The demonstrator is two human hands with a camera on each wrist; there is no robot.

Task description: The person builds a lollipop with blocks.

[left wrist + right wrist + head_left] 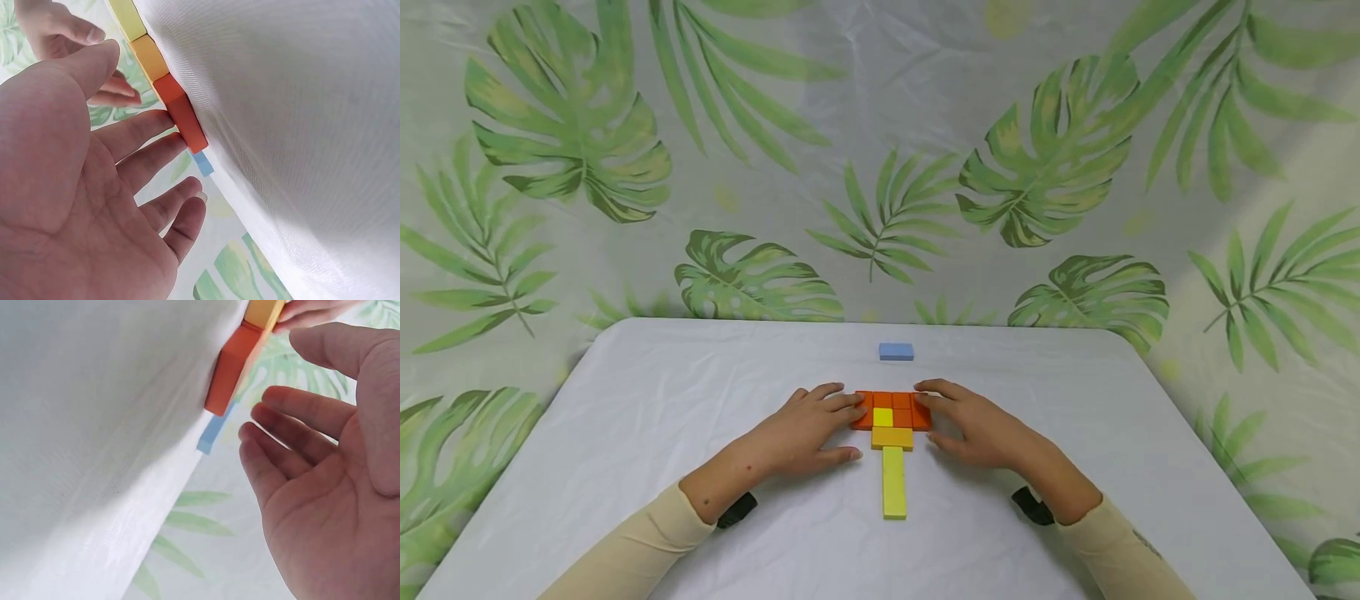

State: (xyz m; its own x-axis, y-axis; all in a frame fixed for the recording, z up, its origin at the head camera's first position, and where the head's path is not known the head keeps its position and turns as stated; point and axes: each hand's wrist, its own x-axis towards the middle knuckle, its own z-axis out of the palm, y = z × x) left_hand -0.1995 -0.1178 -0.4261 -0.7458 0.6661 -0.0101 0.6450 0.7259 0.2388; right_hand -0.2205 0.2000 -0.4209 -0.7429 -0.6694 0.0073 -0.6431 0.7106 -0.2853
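Flat blocks lie joined in a pattern on the white table. Its top part is a row with an orange-red block [868, 423] at the left, another orange-red block [922, 421] at the right, and small orange squares plus one yellow square [883, 417] between. Below come an amber block [892, 438] and a long pale-yellow block [894, 483]. My left hand [808, 427] rests two fingertips on the left orange-red block [188, 122], thumb apart. The right hand [981, 427], fingers gently bent, has its fingertips right at the right orange-red block [230, 372].
A light-blue block [896, 352] lies by itself near the back edge of the white-covered table [662, 400]. Behind it hangs a leaf-print cloth [917, 108]. A black strap [1033, 506] shows under the right wrist, and a similar one [737, 510] under the left.
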